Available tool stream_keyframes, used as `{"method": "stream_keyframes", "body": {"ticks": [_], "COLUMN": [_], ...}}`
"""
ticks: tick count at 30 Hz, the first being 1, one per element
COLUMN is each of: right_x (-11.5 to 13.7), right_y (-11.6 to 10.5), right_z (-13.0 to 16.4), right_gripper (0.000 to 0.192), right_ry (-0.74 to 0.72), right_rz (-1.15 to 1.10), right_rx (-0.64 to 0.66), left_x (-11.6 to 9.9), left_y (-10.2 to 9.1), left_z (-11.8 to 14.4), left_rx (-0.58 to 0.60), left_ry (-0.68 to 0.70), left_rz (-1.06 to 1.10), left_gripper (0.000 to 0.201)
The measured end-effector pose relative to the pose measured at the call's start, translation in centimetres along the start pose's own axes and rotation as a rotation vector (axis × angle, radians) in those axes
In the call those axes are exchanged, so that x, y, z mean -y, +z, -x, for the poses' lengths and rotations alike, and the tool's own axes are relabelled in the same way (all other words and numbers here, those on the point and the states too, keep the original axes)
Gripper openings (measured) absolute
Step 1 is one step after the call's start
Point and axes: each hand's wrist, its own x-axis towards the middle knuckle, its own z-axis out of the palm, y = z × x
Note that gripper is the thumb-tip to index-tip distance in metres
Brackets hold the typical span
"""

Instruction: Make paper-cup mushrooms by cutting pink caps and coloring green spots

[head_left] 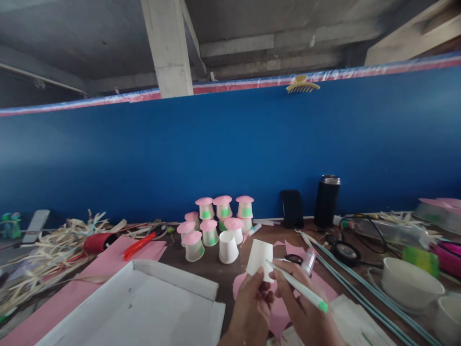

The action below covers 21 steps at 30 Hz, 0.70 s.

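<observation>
My left hand is closed around the lower part of a small white paper cup, held tilted above the table. In my right hand is a white marker with a green end; its tip is at the cup's right side, though I cannot tell whether it touches. Just beyond stands a plain white cup, upside down. Behind it are several upturned cups with pink paper discs on top and green patches, such as a capped cup, some stacked in twos. Pink paper lies beneath my hands.
A white cardboard tray lies at left, near orange-handled scissors, a red roll and paper strips. A phone and black flask stand by the blue partition. Cables and a white bowl lie right.
</observation>
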Motion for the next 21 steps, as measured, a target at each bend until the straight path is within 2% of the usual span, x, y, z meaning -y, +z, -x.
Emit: {"method": "stream_keyframes", "body": {"ticks": [13,21], "right_x": [-0.15,-0.21], "right_y": [-0.01,0.03], "right_z": [0.05,-0.01], "right_gripper": [0.019,0.02], "right_ry": [0.076,0.064], "right_rz": [-0.034,-0.03], "right_rx": [0.002,0.012], "left_x": [-0.24,-0.02], "left_y": [0.4,0.22], "left_z": [0.33,0.42], "left_rx": [0.012,0.043], "left_ry": [0.043,0.061], "left_rz": [-0.063,-0.113], "left_gripper": [0.037,0.032]}}
